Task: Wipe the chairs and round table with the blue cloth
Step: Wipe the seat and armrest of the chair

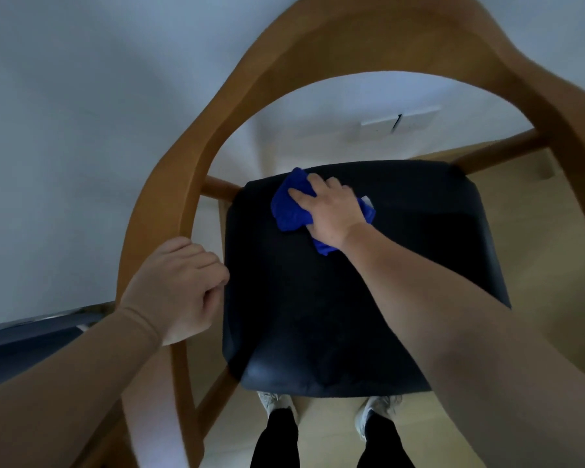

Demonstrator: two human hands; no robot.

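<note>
— Head view first: what did we see of the right hand's fingers?

— We saw them spread slightly and laid flat, pressing down on the blue cloth. The right hand was not clenched; the palm covered the cloth's middle, and bunched blue folds stuck out past the fingertips and below the wrist.

— And where did the cloth lie?

— On the dark seat of the chair, toward its far edge, a little left of centre. A small pale tag or corner showed just beside the hand on the right.

— What about the other hand?

— We found the left hand curled shut around the wooden frame, where the curved arm rail dips down beside the seat's left edge. The knuckles faced us; the fingertips were tucked under, so we could not tell how tightly they gripped.

— And further out?

— Both forearms reached in from the bottom corners. The rail swept up and round in a wide arch over the seat. Below the near edge we saw two pale shoes and dark trouser legs on a light floor, with a pale wall behind.
</note>
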